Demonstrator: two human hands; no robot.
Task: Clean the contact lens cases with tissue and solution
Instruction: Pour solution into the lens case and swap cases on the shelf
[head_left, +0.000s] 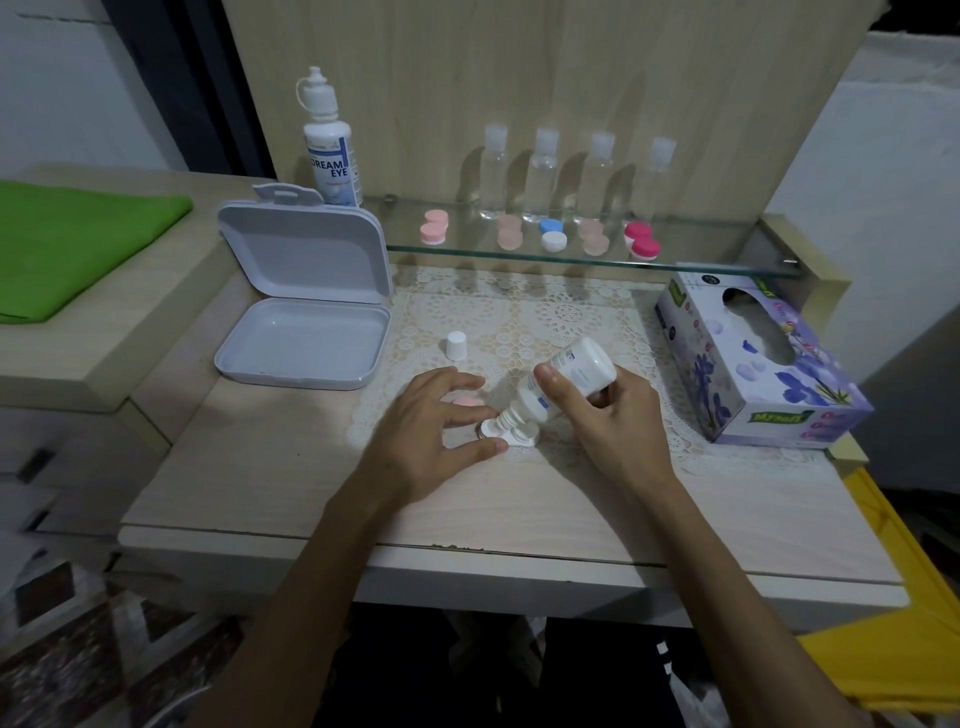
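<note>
Nearest the viewer, the pale wood-grain desk (291, 499) ends in a front edge chipped near its middle, with dark floor space beneath it and patterned flooring at the lower left. A yellow object (883, 597) sits low beside the desk's right corner. A white lace mat (545, 312) covers the middle of the desktop.

On the near part of that mat stands an open white contact lens case (511, 435). The left hand (431, 431) steadies it: the thumb tip and a fingertip pinch the case's left end, while the other fingers are spread and lifted above a pink cap (469, 401) lying just behind the case. The right hand (605, 415) grips a small white solution bottle (563, 382), thumb across its label and fingers curled round the far side. The bottle is tilted steeply with its nozzle down, right over the case; whether the tip touches it cannot be told.

Farther back on the mat a white bottle cap (456, 345) stands alone. To the left an open grey hinged box (306, 312) rests with its lid upright. At the right a floral tissue box (763, 364) lies at an angle.

Behind, a glass shelf (727, 262) carries lens cases (550, 235) with pink, peach, blue, white and magenta caps, with four clear bottles (545, 176) in a row along a wooden back panel (519, 67). A larger solution bottle (330, 145) stands at the shelf's left end. A folded green cloth (72, 244) lies on a raised ledge far left.
</note>
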